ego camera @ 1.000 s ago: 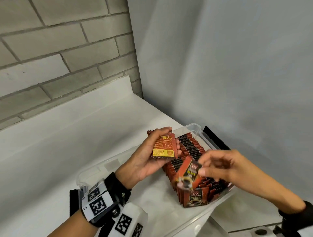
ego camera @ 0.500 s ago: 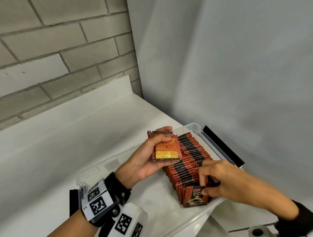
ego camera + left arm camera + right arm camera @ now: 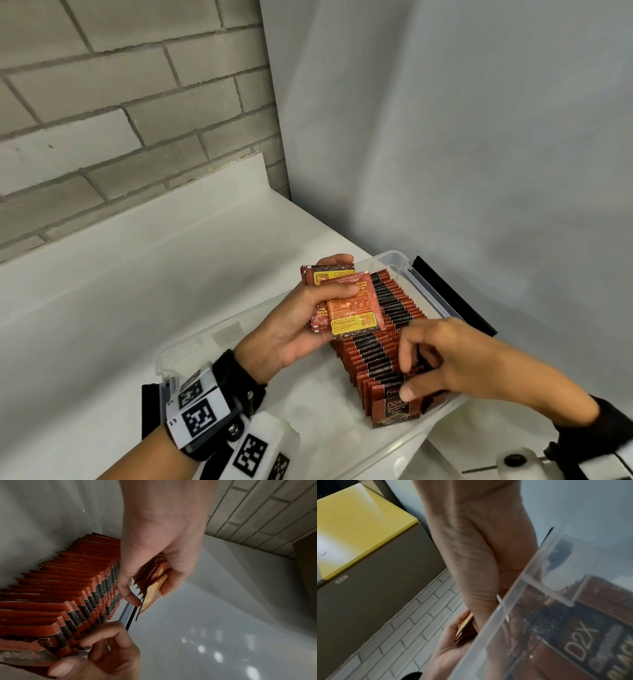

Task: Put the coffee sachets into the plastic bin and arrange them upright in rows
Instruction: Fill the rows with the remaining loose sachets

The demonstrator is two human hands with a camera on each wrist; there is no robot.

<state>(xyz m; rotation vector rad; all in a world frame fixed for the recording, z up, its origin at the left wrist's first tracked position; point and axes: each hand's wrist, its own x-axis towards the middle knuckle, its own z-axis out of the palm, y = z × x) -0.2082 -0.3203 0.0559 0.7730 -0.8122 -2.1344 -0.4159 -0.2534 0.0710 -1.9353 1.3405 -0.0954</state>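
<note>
Nearest, right hand (image 3: 455, 363) reaching into clear plastic bin (image 3: 402, 265) on white surface (image 3: 137, 291), fingers (image 3: 406, 353) curled, thumb pressing front sachet of upright row of coffee sachets (image 3: 387, 329); beyond, left hand (image 3: 294, 322) raised over bin, fingers clamped on small stack of sachets (image 3: 346, 301); grey brick wall (image 3: 120, 102) behind

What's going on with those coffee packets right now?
Left hand grips spare sachets above the bin. Right hand fingers on the upright row, near end. Nothing in the way.
</note>
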